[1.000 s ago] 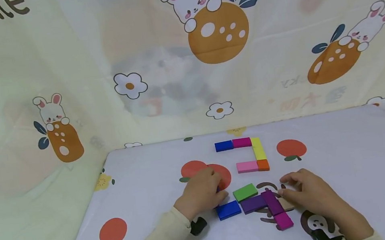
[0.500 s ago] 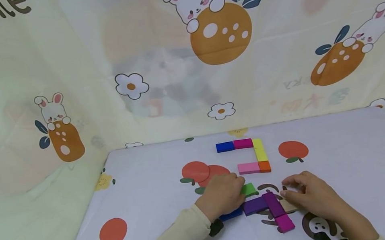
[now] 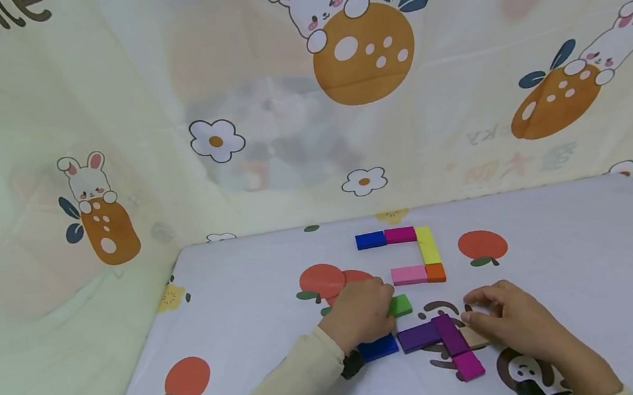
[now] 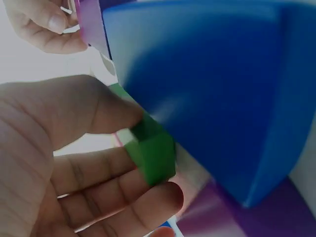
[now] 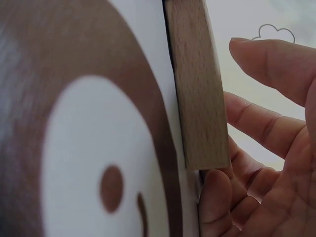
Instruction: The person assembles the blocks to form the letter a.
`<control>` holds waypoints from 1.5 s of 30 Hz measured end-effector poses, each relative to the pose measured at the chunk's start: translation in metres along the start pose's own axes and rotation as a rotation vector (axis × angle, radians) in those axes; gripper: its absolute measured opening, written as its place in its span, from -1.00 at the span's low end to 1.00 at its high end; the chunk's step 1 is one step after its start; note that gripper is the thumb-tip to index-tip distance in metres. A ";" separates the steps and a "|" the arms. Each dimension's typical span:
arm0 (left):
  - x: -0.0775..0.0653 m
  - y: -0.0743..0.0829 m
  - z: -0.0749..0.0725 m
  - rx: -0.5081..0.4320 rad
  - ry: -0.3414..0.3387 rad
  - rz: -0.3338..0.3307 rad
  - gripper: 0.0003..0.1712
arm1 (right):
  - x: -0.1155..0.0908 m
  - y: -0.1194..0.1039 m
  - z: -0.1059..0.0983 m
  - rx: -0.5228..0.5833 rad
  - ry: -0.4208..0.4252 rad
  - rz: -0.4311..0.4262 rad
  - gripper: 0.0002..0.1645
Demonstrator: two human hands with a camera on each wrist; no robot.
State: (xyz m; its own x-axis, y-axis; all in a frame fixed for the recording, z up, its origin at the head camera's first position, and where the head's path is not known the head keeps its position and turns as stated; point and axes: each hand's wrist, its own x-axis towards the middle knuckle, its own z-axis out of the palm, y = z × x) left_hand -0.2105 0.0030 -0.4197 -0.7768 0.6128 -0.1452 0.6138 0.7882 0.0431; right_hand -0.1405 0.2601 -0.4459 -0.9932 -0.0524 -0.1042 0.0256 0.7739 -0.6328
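My left hand point(image 3: 361, 311) pinches a green block point(image 3: 401, 305) between thumb and fingers; the left wrist view has the green block point(image 4: 155, 153) at the fingertips. Just below that hand lies a blue block point(image 3: 378, 348), which looms large close to the left wrist camera. To its right, a violet block point(image 3: 419, 337), a purple block point(image 3: 450, 335) and a magenta block point(image 3: 469, 365) lie touching. My right hand point(image 3: 512, 315) rests with loosely bent fingers beside a plain wooden block point(image 5: 200, 89), thumb apart from it; whether the other fingers touch it is unclear.
Farther back, a bracket-shaped row joins a blue block point(image 3: 370, 240), a magenta block point(image 3: 400, 235), a yellow block point(image 3: 428, 246), an orange block point(image 3: 436, 273) and a pink block point(image 3: 409, 275). A printed cloth point(image 3: 569, 244) covers the table, with a patterned curtain point(image 3: 248, 46) behind.
My left hand has moved right to the green block, taken hold of it, and shifted it slightly away and to the left. My right hand stays nearly still.
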 end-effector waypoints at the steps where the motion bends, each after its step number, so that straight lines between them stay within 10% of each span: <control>1: 0.001 -0.003 -0.001 -0.019 0.002 -0.014 -0.73 | 0.000 0.000 0.000 0.002 0.000 -0.001 -0.44; 14: 0.012 -0.041 -0.009 -0.115 0.035 -0.080 -0.85 | 0.000 0.001 0.001 0.014 -0.009 0.007 -0.44; 45: 0.022 -0.036 -0.003 -0.077 0.019 -0.079 -0.82 | 0.001 0.002 0.002 0.017 -0.018 0.023 -0.43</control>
State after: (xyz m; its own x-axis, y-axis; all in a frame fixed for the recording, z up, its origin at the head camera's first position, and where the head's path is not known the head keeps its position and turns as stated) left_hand -0.2501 -0.0118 -0.4213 -0.8254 0.5488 -0.1325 0.5383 0.8358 0.1085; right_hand -0.1415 0.2600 -0.4489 -0.9901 -0.0460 -0.1328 0.0507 0.7641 -0.6431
